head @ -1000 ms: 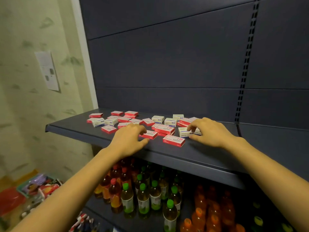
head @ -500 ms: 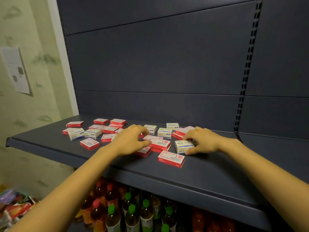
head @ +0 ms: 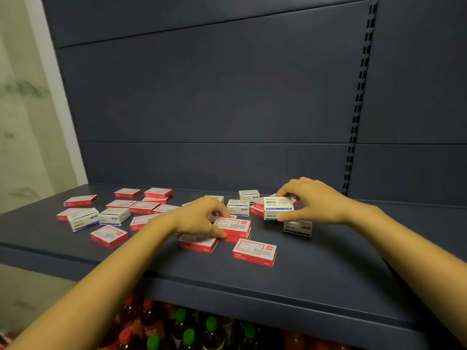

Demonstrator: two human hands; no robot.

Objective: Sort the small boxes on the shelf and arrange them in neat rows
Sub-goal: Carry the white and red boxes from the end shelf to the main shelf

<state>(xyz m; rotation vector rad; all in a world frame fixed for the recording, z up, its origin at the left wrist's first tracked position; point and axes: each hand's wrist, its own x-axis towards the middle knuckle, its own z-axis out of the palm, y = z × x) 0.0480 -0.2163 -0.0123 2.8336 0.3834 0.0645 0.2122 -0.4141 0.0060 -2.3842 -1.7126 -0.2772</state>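
White box pinched in right hand fingers — left hand fingers grip red box.

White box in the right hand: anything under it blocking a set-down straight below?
Yes. The right hand holds the white box lifted, and another white box lies on the shelf just beneath it.

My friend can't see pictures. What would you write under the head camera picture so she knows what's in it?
A person's right hand lifts a small white cardboard box with blue print off a dark blue metal shelf, while the left hand grips a small red-and-white cardboard box. More red and white boxes lie scattered across the shelf, unsorted, and bottles with red and green caps stand below.
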